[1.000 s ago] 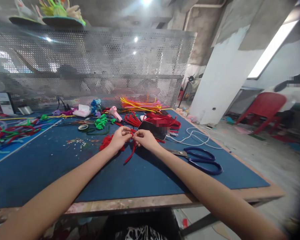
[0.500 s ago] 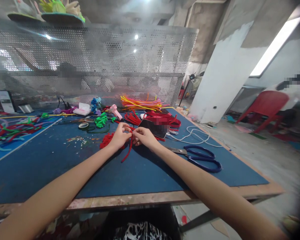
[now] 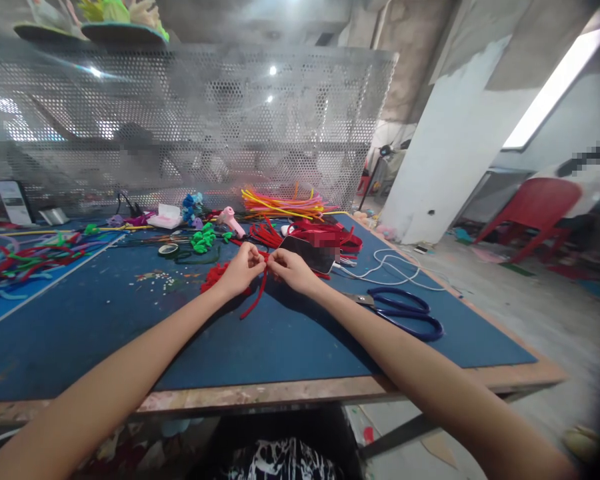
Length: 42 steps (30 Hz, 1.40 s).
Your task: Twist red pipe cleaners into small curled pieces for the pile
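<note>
Between my fingertips is a red pipe cleaner (image 3: 255,301), its loose end hanging down toward the mat. My left hand (image 3: 242,270) pinches it from the left. My right hand (image 3: 291,269) is closed on it from the right, the fingertips of both hands almost touching. A heap of red curled pipe cleaner pieces (image 3: 213,276) lies beside and partly behind my left hand. Just past my right hand is a dark phone (image 3: 307,253) with a white cable (image 3: 375,276) plugged in. Large scissors with blue handles (image 3: 405,312) rest near my right forearm.
A bundle of red pipe cleaners (image 3: 325,233) and a pink glue gun (image 3: 230,220) lie behind my hands. Green curled pieces (image 3: 203,238), a tape roll (image 3: 168,250) and orange and yellow pipe cleaners (image 3: 285,203) are farther back. A perforated metal panel (image 3: 190,127) stands at the table's back.
Both hands stay together on the red pipe cleaner. Its hanging end has shifted slightly up and left, and my right fingers have turned a little.
</note>
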Each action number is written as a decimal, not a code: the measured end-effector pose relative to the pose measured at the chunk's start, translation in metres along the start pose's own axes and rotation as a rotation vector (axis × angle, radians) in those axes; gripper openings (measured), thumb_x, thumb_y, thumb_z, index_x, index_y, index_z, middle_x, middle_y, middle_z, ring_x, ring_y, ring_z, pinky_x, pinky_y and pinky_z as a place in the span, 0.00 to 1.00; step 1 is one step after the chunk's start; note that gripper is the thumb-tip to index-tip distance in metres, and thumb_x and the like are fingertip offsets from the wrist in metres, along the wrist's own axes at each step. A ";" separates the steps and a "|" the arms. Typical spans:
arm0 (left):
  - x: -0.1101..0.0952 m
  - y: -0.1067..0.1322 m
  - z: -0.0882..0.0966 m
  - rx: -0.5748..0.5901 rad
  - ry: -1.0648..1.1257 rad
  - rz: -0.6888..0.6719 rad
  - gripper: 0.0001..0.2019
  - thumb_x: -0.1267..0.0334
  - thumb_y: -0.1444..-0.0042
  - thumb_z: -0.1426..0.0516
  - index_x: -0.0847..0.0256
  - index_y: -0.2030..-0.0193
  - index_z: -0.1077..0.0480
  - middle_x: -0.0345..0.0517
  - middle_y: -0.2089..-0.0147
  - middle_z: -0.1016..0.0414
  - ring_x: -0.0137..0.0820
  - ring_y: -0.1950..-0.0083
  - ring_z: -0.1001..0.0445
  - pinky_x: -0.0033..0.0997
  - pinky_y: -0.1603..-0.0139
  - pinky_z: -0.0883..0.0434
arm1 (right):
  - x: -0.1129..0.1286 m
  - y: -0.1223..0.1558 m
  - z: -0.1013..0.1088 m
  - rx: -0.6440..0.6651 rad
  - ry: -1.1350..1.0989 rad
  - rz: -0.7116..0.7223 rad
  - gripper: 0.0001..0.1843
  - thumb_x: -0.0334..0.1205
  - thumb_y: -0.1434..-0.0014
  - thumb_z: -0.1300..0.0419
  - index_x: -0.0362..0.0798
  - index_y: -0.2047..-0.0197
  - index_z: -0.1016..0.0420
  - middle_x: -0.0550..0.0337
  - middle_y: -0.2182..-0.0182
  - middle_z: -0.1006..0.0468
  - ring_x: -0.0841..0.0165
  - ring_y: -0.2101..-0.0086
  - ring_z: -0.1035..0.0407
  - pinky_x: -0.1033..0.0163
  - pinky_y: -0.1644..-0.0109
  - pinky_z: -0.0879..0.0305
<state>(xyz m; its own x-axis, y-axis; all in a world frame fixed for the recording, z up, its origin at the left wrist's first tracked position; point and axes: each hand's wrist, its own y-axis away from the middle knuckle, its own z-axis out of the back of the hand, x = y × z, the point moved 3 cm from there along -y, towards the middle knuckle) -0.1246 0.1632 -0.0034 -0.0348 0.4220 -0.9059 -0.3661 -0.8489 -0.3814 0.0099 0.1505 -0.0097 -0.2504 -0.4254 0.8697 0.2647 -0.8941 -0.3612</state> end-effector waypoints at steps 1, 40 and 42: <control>0.000 0.000 0.000 -0.004 0.003 0.006 0.11 0.72 0.55 0.44 0.59 0.70 0.46 0.32 0.74 0.36 0.22 0.73 0.36 0.23 0.68 0.39 | 0.000 0.000 0.000 0.005 0.008 0.005 0.06 0.39 0.47 0.47 0.46 0.72 0.39 0.68 0.80 0.35 0.77 0.80 0.38 0.70 0.76 0.41; -0.004 0.002 -0.002 0.255 0.575 0.394 0.11 0.73 0.58 0.43 0.61 0.70 0.42 0.39 0.75 0.30 0.30 0.75 0.28 0.33 0.69 0.31 | 0.001 0.003 -0.014 0.145 -0.619 -0.306 0.06 0.34 0.46 0.45 0.46 0.72 0.39 0.66 0.80 0.29 0.76 0.78 0.32 0.67 0.68 0.34; -0.004 0.002 -0.002 0.263 0.587 0.397 0.11 0.73 0.58 0.43 0.61 0.70 0.42 0.39 0.75 0.30 0.29 0.76 0.28 0.32 0.69 0.30 | 0.002 0.004 -0.014 0.149 -0.630 -0.305 0.06 0.34 0.47 0.44 0.46 0.72 0.39 0.66 0.79 0.29 0.76 0.78 0.32 0.67 0.68 0.34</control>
<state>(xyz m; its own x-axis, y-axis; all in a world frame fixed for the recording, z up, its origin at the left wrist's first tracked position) -0.1235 0.1591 -0.0006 0.2636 -0.2007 -0.9435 -0.6415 -0.7670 -0.0161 -0.0027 0.1446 -0.0142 0.2403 0.0420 0.9698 0.4039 -0.9128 -0.0606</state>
